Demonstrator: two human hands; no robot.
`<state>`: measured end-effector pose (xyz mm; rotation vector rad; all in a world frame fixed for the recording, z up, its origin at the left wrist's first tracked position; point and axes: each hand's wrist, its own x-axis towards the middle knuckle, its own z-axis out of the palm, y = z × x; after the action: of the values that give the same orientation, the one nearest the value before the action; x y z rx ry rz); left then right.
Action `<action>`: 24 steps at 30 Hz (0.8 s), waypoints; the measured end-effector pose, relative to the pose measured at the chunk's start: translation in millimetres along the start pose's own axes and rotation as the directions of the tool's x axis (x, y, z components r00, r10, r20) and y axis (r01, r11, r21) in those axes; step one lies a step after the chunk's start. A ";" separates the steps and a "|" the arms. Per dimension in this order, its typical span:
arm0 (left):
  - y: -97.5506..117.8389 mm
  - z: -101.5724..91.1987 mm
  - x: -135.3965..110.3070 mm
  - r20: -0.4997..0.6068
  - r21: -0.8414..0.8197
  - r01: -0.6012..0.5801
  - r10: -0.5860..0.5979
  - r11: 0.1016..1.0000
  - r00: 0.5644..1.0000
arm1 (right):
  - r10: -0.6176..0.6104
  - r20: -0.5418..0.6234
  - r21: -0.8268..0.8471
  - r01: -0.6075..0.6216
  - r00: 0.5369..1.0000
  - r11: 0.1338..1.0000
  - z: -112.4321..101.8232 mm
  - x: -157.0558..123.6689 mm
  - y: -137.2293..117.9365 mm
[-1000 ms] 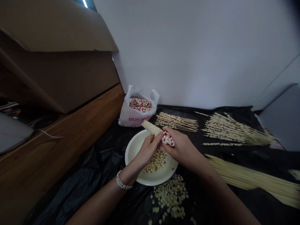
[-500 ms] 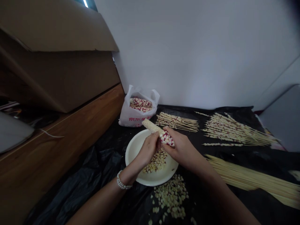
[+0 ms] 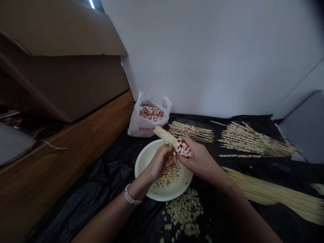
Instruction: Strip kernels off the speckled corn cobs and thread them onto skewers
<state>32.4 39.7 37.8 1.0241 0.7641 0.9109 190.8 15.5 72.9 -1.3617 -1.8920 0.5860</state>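
Over a cream bowl [image 3: 140, 164], my right hand [image 3: 197, 157] is closed round the lower end of a corn cob [image 3: 165, 135]. The cob slants up to the left; its upper part is stripped pale, and red-and-white kernels still cover the end by my palm. My left hand [image 3: 160, 162], with a beaded bracelet at the wrist, is just beneath the cob. Its fingers are curled, with pale kernels at the fingertips. Loose corn kernels [image 3: 167, 177] lie in the bowl, partly hidden by my left hand.
Behind the bowl stands a white plastic bag [image 3: 141, 123] of corn cobs. Skewers threaded with kernels [image 3: 240, 140] lie to the right, bare skewers [image 3: 273, 190] nearer. A kernel pile [image 3: 184, 212] is on the black plastic sheet [image 3: 101, 192]. A cardboard box [image 3: 76, 81] stands left.
My left hand's fingers have dropped slightly away from the cob and curled below it. More of the cob's underside shows, and my right hand has shifted a little to the right.
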 end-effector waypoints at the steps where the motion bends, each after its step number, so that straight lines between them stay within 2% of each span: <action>1: 0.3 0.3 0.0 0.010 0.012 0.000 0.000 1.000 1.000 | -0.005 0.003 -0.005 0.005 1.000 1.000 0.2 -0.2 -0.3; 8: -0.8 6.3 1.7 -0.088 0.115 -0.069 0.079 0.991 0.993 | -0.046 0.005 -0.014 0.046 0.999 0.999 11.1 -2.5 -0.6; 14: -9.6 -1.1 4.2 -0.184 0.226 -0.071 0.114 0.972 0.976 | 0.015 0.021 -0.016 -0.015 1.000 1.000 19.6 -3.6 -1.6; 17: -9.2 -1.8 3.6 -0.167 0.179 -0.042 0.072 0.983 0.983 | 0.048 0.040 -0.010 -0.047 0.998 0.999 17.6 -2.3 -2.4; 21: -3.8 1.0 1.3 -0.052 0.023 0.034 -0.033 0.999 0.998 | 0.039 0.050 -0.015 -0.038 0.998 0.999 13.5 -0.8 -0.2; 24: -2.0 3.1 -0.1 -0.036 -0.023 0.010 -0.011 1.000 0.999 | -0.005 0.026 -0.027 0.005 1.000 1.000 14.3 -0.8 2.4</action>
<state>35.6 38.0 37.1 0.9854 0.7872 0.9292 181.4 16.2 61.8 -1.3725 -1.9297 0.5799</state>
